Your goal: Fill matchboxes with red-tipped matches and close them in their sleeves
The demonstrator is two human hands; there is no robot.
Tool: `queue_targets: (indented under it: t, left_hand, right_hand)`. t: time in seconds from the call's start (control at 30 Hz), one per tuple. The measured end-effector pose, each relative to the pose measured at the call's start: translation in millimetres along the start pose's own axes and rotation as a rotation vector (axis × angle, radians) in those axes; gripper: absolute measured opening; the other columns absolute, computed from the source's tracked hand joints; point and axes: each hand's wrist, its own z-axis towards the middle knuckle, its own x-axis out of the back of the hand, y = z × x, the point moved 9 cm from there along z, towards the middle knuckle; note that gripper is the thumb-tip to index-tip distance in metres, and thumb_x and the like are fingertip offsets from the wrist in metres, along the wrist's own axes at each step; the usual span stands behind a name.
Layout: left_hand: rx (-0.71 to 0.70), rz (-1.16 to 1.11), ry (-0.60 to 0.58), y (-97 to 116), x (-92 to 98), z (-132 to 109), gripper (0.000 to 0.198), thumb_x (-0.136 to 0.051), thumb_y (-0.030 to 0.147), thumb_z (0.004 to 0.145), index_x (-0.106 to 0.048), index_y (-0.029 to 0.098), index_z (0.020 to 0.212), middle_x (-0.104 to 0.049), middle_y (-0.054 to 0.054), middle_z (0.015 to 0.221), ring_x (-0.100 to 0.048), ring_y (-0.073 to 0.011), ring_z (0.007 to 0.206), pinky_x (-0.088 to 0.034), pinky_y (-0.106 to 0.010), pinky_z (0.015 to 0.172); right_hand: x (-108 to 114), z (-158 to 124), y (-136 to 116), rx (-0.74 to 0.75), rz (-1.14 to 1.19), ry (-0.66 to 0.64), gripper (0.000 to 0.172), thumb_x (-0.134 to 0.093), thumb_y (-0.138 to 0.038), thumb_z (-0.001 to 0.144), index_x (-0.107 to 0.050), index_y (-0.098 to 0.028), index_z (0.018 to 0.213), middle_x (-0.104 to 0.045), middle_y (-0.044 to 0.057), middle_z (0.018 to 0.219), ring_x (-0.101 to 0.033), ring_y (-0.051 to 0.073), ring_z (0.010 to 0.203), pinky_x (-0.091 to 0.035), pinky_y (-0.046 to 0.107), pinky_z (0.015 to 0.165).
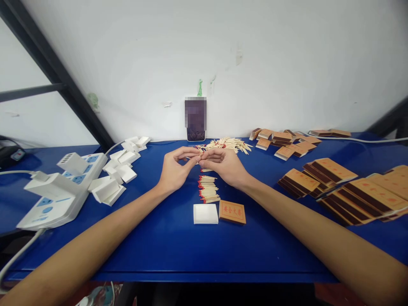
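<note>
My left hand [178, 168] and my right hand [225, 165] meet fingertip to fingertip above the blue table, both pinched. Red match heads show between the fingertips, though the fingers cover most of what is held. Just behind the hands lies a loose heap of matches [228, 144]. Below them, a row of matches [208, 189] is laid side by side, red heads to the left. A white inner tray [205, 213] rests nearest the table's front. Beside it on the right, almost touching, is an orange matchbox sleeve [232, 212] with red characters.
White trays [119, 165] and a power strip [60, 199] with chargers and cables are on the left. Orange sleeves lie to the right, in a small scattered group [282, 138] and larger stacks [366, 193]. A phone [196, 119] leans against the wall behind the matches.
</note>
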Motion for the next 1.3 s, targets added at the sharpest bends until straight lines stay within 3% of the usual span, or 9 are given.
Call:
queue_targets:
  t: [0.13, 0.27, 0.33, 0.43, 0.53, 0.63, 1.0, 1.3]
  left_hand:
    - [0.056, -0.095, -0.001, -6, -2.2, 0, 0.034, -0.078, 0.043, 0.074, -0.073, 0.015, 0.092, -0.076, -0.009, 0.097, -0.072, -0.0226, 0.091, -0.059, -0.034, 0.084]
    - [0.064, -0.081, -0.049, -8, -3.5, 0, 0.032, -0.076, 0.041, 0.077, -0.072, 0.016, 0.097, -0.075, -0.009, 0.1, -0.072, -0.0217, 0.092, -0.058, -0.033, 0.082]
    - [0.024, 0.071, -0.058, -7, 1.3, 2, 0.027, -0.071, 0.037, 0.082, -0.072, 0.017, 0.1, -0.075, -0.007, 0.099, -0.07, -0.0191, 0.086, -0.056, -0.031, 0.078]
    - [-0.105, 0.495, -0.112, -4, 4.7, 4, 0.017, -0.064, 0.029, 0.088, -0.073, 0.019, 0.097, -0.071, -0.004, 0.092, -0.063, -0.015, 0.074, -0.052, -0.031, 0.073]
    - [-0.166, 0.805, -0.241, -13, -1.6, 2, 0.018, -0.06, 0.028, 0.09, -0.074, 0.02, 0.099, -0.064, -0.005, 0.097, -0.06, -0.0177, 0.084, -0.05, -0.034, 0.08]
    - [-0.157, 0.917, -0.318, -22, -6.0, 1, 0.022, -0.057, 0.031, 0.092, -0.073, 0.02, 0.104, -0.06, -0.007, 0.102, -0.058, -0.0225, 0.097, -0.048, -0.039, 0.089]
    - [-0.067, 0.835, -0.415, -34, -11.0, 3, 0.015, -0.055, 0.027, 0.092, -0.067, 0.019, 0.088, -0.058, -0.004, 0.089, -0.058, -0.0195, 0.082, -0.045, -0.035, 0.077]
    - [-0.145, 0.793, -0.381, -25, -11.0, 1, 0.016, -0.046, 0.027, 0.097, -0.057, 0.018, 0.091, -0.055, -0.004, 0.089, -0.054, -0.0181, 0.079, -0.043, -0.034, 0.076]
  right_hand:
    - [0, 0, -2, 0.011, 0.055, 0.078, 0.035, -0.084, -0.041, 0.058, -0.061, -0.02, 0.073, -0.071, 0.001, 0.079, -0.068, 0.017, 0.077, -0.056, 0.035, 0.079]
    - [2, 0, -3, 0.042, -0.026, 0.075, 0.029, -0.08, -0.038, 0.062, -0.062, -0.02, 0.076, -0.071, 0.001, 0.08, -0.067, 0.016, 0.074, -0.055, 0.032, 0.075]
    - [9, 0, -7, 0.091, -0.207, 0.073, 0.02, -0.074, -0.031, 0.069, -0.066, -0.018, 0.084, -0.071, 0.002, 0.077, -0.066, 0.016, 0.072, -0.054, 0.031, 0.071]
    - [20, 0, -14, 0.203, -0.645, 0.074, 0.014, -0.063, -0.015, 0.077, -0.072, -0.016, 0.087, -0.071, 0.003, 0.076, -0.062, 0.016, 0.068, -0.049, 0.03, 0.069]
    - [21, 1, -9, 0.255, -0.975, -0.011, 0.02, -0.057, -0.008, 0.08, -0.075, -0.016, 0.085, -0.07, 0.006, 0.079, -0.06, 0.018, 0.073, -0.046, 0.032, 0.072]
    - [18, 1, -1, 0.277, -1.1, -0.103, 0.025, -0.054, -0.009, 0.085, -0.076, -0.017, 0.093, -0.068, 0.008, 0.086, -0.059, 0.019, 0.078, -0.044, 0.033, 0.074]
    - [10, -4, -1, 0.22, -1.027, -0.212, 0.029, -0.05, -0.007, 0.085, -0.076, -0.018, 0.092, -0.069, 0.007, 0.09, -0.061, 0.019, 0.084, -0.047, 0.034, 0.082]
    - [15, -4, -13, 0.295, -0.95, -0.044, 0.023, -0.055, -0.016, 0.087, -0.074, -0.017, 0.099, -0.071, 0.006, 0.087, -0.059, 0.016, 0.07, -0.045, 0.03, 0.071]
